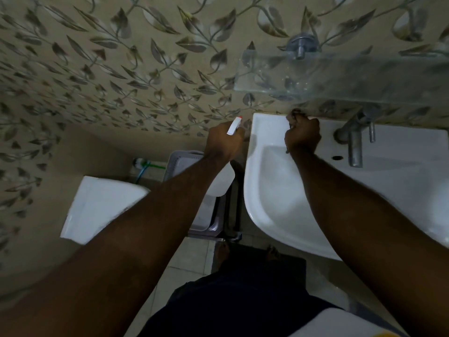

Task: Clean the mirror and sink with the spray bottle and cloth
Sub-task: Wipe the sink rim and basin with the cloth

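My right hand (302, 136) bunched round cloth (294, 115) on sink (267, 210) back rim — left hand (222, 142) gripping spray bottle (222, 181) just beside it.

both arms outstretched, left grip (222, 142) closed, right grip (303, 136) clenched

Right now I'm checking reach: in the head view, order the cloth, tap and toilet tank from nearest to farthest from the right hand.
1. Cloth, gripped in the right hand at the sink's back rim.
2. Tap, to its right.
3. Toilet tank, far left, lower.
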